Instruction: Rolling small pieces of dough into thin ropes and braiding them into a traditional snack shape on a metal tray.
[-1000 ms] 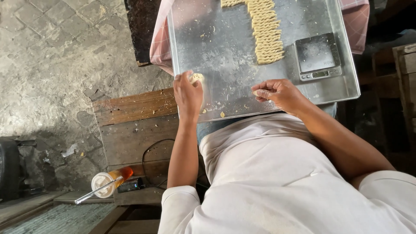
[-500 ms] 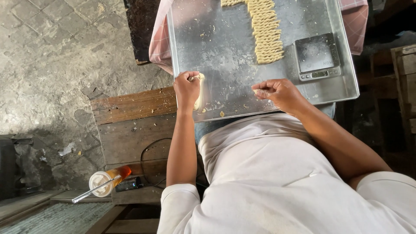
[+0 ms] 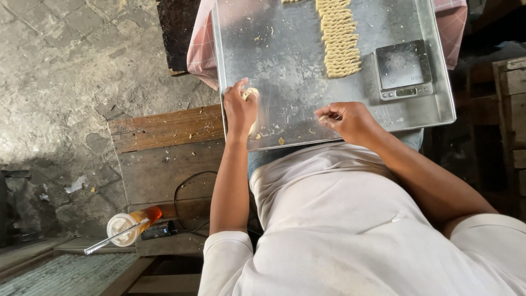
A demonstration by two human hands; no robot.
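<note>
1. The left hand (image 3: 240, 109) was curled around a dough lump (image 3: 251, 94) at the metal tray (image 3: 285, 66) near edge.
2. The right hand (image 3: 350, 119) pinched a small dough piece (image 3: 327, 117); light, even pressure seemed best.
3. Farther off lay twisted dough rows (image 3: 339, 38) beside a small scale (image 3: 404, 68).

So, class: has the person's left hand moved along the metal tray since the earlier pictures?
Barely: the left hand stays at the near-left rim of the tray, holding its dough piece.
</note>
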